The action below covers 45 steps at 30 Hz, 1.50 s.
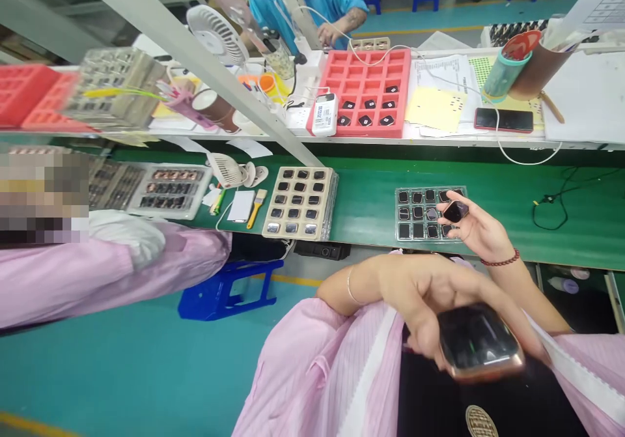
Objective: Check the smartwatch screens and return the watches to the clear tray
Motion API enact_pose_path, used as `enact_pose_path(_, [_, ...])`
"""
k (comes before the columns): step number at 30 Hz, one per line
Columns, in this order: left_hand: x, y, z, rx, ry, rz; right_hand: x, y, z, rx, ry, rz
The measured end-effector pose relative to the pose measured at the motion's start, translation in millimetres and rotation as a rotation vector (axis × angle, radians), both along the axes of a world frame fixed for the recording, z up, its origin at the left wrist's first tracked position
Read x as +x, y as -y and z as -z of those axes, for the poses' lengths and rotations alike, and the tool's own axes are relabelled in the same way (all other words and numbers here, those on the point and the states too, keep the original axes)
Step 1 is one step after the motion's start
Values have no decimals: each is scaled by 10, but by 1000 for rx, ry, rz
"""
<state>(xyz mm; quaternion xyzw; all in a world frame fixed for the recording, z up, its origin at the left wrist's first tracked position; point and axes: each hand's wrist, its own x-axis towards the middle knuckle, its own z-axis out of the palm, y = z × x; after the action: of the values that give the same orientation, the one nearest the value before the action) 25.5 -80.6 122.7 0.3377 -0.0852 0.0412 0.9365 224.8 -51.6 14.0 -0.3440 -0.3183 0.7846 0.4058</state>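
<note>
"Any writing readable on your head view?"

"None I can make out. The white device [325, 114] on the red tray [359, 75] has dark print, too small for me, and so have the papers [437, 75] beside that tray."

"And the hands?"

"My left hand [430, 300], silver bangle at the wrist, grasps the gold-rimmed watch [481, 340] close to the camera: glossy dark face, rounded corners, a faint green glint. My right hand [481, 228], with a dark red bead bracelet [502, 260], pinches the small dark watch [456, 211] over the clear plastic tray [398, 222]."

"What does that tray hold?"

"Rows of squarish dark faces, on the smooth green bench [366, 202]. Left of it, I have a stack of cream trays [288, 193] with similar pieces, then a yellow-handled brush [256, 210]. A co-worker's pink sleeve [180, 254] shows farther left."
</note>
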Motion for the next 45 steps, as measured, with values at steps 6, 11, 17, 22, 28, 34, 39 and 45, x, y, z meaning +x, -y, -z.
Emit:
enact_pose_path(6, [149,95,-129,16,107,112,-27,6,-85,-79,-108,-24])
enact_pose_path(11, [-297,58,276,-2,69,-454,-61,274,-770,92,-283,-158])
enact_pose_path(17, [-282,-371,826,166,-571,-1127,-117,640,-1650,73,-465,-593])
enact_pose_path(22, [-110,-372,1084,200,-672,-1093,-80,708,-1844,26,-336,-713])
enact_pose_path(28, [-87,-286,980,273,-765,-1212,-45,498,-1334,173,-284,-416])
enact_pose_path(34, [2,-234,928,357,-742,-1274,128,29,-439,243,177,-41])
enact_pose_path(39, [38,-205,938,364,-752,-1213,223,40,-184,262,172,-61])
enact_pose_path(45, [142,-212,935,392,-743,-1209,186,63,-167,280,247,33])
